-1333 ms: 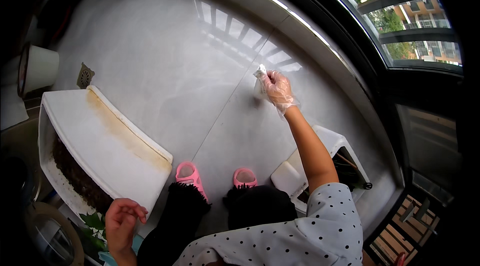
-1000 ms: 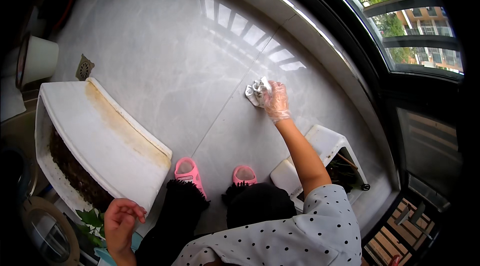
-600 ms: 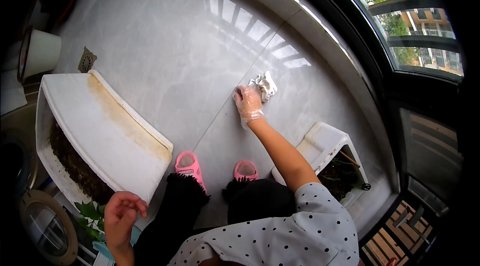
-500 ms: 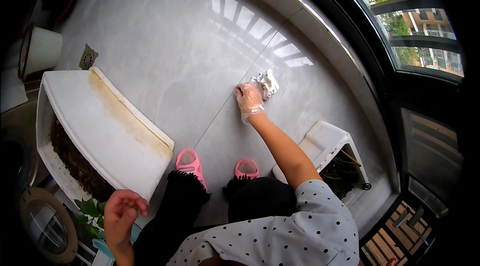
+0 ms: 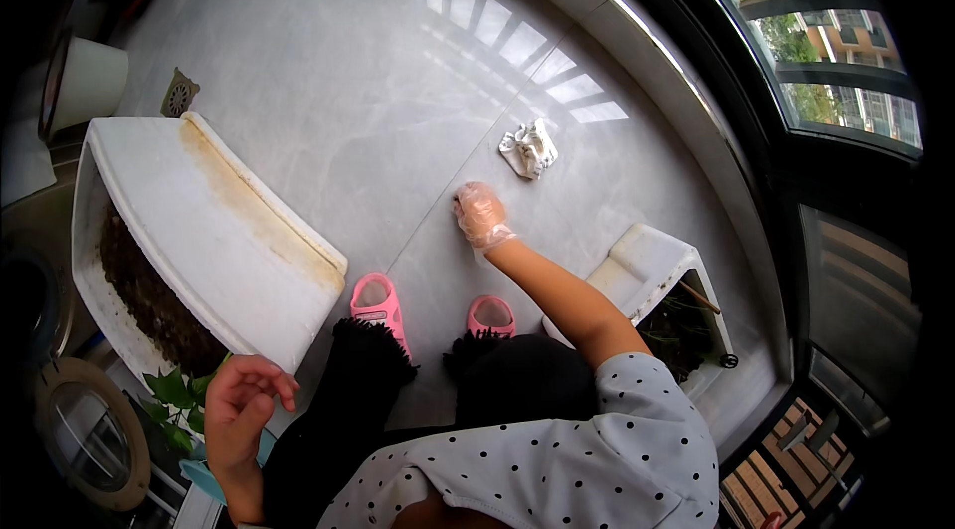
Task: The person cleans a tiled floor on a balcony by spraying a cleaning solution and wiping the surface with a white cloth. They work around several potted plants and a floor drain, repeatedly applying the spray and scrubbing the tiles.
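Note:
My right hand (image 5: pixel 481 213), in a thin clear plastic glove, is low over the grey floor with its fingers curled in. What they hold, if anything, is hidden. Just beyond it lies a crumpled white cloth or tissue (image 5: pixel 530 150) with dark smudges, apart from the hand. My left hand (image 5: pixel 244 408) is bare and raised at the lower left, its fingers loosely bent and holding nothing. It hovers beside a green leafy plant (image 5: pixel 171 392) and the near end of a large white planter (image 5: pixel 224 220), which shows dark soil inside and brown stains along its rim.
A smaller white planter (image 5: pixel 637 275) with soil and stems stands at right. My pink shoes (image 5: pixel 376 305) are on the tiled floor (image 5: pixel 328 91). A floor drain (image 5: pixel 180 93) and a white pot (image 5: pixel 92 83) are at left. A raised ledge (image 5: pixel 637 36) runs below the windows.
My right hand has drawn back toward me and slightly left, away from the crumpled white cloth, which stays on the floor. The left hand is nearly unchanged; the view has shifted slightly.

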A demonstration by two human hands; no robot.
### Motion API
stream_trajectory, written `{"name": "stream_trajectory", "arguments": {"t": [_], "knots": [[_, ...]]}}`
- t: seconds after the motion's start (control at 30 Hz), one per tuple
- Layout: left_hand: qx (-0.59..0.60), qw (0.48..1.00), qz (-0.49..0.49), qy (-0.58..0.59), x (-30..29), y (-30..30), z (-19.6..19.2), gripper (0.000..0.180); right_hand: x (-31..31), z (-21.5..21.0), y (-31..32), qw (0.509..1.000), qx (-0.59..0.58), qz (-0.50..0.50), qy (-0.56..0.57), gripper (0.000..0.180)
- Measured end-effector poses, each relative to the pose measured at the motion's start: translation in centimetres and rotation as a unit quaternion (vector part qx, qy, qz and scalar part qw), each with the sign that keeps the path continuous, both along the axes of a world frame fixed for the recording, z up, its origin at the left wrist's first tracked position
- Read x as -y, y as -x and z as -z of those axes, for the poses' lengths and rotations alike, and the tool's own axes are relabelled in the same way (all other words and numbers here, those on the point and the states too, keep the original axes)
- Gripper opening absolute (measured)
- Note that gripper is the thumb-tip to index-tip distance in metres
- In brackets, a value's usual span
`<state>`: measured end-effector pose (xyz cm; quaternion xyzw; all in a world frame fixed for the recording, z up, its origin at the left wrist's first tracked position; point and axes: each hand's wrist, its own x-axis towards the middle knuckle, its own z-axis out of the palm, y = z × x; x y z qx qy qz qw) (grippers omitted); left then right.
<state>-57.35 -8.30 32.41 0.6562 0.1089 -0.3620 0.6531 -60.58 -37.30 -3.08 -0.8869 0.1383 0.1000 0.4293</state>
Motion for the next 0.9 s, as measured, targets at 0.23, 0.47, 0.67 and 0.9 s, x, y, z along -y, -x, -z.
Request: {"name": "stream_trajectory", "arguments": {"t": [0.23, 0.47, 0.67, 0.9], "knots": [[0.024, 1.0, 0.003, 0.007, 0.9, 0.0, -0.3, 0.041, -0.8, -1.2, -1.1, 0.903, 0.003, -0.273, 0.33, 0.011], [0.044, 0.999, 0.019, 0.02, 2.0, -0.4, -0.5, 0.036, 5.2, -13.2, 2.5, 0.988, -0.142, -0.031, -0.05, 0.012], [0.034, 0.999, 0.03, 0.012, 1.9, -0.6, -0.2, 0.029, 15.3, -32.1, 14.2, 0.892, -0.374, 0.166, -0.194, 0.013], [0.034, 0.997, 0.058, 0.036, 3.0, -2.0, -0.7, 0.027, 14.7, -28.0, 17.3, 0.933, -0.267, -0.1, 0.221, 0.011]]}}
